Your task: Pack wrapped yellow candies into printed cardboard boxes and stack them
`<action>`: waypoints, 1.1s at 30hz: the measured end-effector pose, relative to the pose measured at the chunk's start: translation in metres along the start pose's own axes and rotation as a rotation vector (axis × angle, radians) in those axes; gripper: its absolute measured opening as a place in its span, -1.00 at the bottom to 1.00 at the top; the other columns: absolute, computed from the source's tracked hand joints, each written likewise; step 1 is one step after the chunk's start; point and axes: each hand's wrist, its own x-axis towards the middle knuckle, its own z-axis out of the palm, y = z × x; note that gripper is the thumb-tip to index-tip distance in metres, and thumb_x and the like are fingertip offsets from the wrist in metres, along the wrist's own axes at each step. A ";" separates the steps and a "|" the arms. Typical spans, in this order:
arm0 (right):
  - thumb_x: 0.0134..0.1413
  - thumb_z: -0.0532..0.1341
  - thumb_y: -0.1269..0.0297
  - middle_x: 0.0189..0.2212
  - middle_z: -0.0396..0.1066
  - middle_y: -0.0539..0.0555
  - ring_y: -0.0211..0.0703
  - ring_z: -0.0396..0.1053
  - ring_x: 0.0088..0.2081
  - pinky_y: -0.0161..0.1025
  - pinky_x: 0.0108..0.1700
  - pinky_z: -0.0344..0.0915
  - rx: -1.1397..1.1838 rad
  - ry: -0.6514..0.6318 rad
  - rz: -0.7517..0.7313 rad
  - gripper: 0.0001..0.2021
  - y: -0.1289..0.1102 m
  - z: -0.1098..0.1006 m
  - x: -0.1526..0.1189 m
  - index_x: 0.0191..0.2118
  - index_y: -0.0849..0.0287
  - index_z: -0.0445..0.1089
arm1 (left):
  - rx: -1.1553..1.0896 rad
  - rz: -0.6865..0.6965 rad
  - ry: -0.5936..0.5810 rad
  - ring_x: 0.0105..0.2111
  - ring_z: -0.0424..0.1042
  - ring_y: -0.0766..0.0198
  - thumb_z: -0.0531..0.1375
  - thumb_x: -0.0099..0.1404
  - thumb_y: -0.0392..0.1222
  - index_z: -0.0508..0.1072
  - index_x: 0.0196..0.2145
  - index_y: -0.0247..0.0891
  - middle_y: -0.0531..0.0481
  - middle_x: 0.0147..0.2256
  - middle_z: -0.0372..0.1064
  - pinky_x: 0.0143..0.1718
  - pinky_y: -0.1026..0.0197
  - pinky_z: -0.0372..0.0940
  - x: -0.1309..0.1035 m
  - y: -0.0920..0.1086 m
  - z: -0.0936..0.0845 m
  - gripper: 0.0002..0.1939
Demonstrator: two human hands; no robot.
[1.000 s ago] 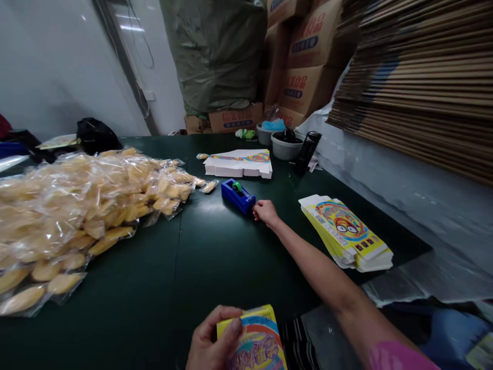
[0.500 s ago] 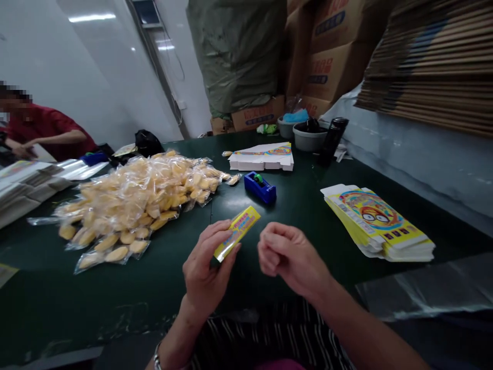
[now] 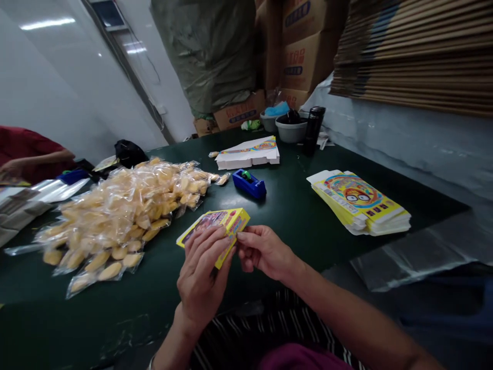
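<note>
My left hand (image 3: 204, 272) is wrapped over a small yellow printed carton (image 3: 239, 220), which is tilted with its narrow end towards my right. The fingers lie across its top face, the thumb beneath. At that narrow end, the thumb and forefinger of my right hand (image 3: 265, 252) are pinched together, touching the carton's edge. Whatever lies between those fingertips is hidden or too small to name. Just beyond the carton a blue tape dispenser (image 3: 249, 186) with a green roll core stands on the dark green table (image 3: 285, 221).
A heap of clear-wrapped yellow snacks (image 3: 127, 200) spreads over the left. On the right lies a stack of flat yellow cartons (image 3: 358, 200); another white stack (image 3: 248, 154) sits farther back. Grey bowls (image 3: 292, 129) and a black flask (image 3: 314, 128) stand behind. A person's red sleeve (image 3: 31, 146) shows far left.
My right hand has come in from apart to touch the carton's end. The carton has turned in my left hand, so its printed top face shows. The view has shifted rightward.
</note>
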 end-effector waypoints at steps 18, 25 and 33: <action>-0.05 0.23 0.40 -0.49 0.48 0.08 -0.01 0.48 -0.43 -0.13 -0.36 0.39 -1.195 0.342 -0.162 -0.95 -0.019 -0.066 -0.022 -0.42 0.12 0.34 | -0.781 -1.067 0.182 -0.37 0.56 0.24 0.46 -0.03 -0.20 0.46 -0.22 -0.22 0.00 -0.29 0.57 -0.36 0.27 0.46 0.031 -0.011 -0.029 -0.59; 0.25 0.08 0.49 0.23 0.27 0.27 0.20 0.08 0.32 0.29 0.26 0.06 -1.904 -0.415 -1.031 -0.58 -0.029 -0.040 -0.029 0.19 0.10 0.26 | -0.825 -1.327 -0.178 -0.49 0.52 0.19 0.34 0.03 -0.13 0.50 -0.31 -0.35 -0.12 -0.43 0.51 -0.42 0.15 0.44 -0.003 -0.031 0.011 -0.72; 0.26 0.11 0.03 -0.26 0.60 0.04 0.04 0.58 -0.43 -0.19 -0.55 0.53 -1.494 -0.343 -0.151 -0.54 -0.058 -0.105 0.024 0.24 -0.09 0.20 | 0.132 -1.293 -0.001 0.08 0.37 -0.01 0.16 0.29 -0.14 0.46 -0.10 -0.24 -0.19 0.00 0.45 0.11 -0.07 0.26 -0.067 -0.122 -0.085 -0.75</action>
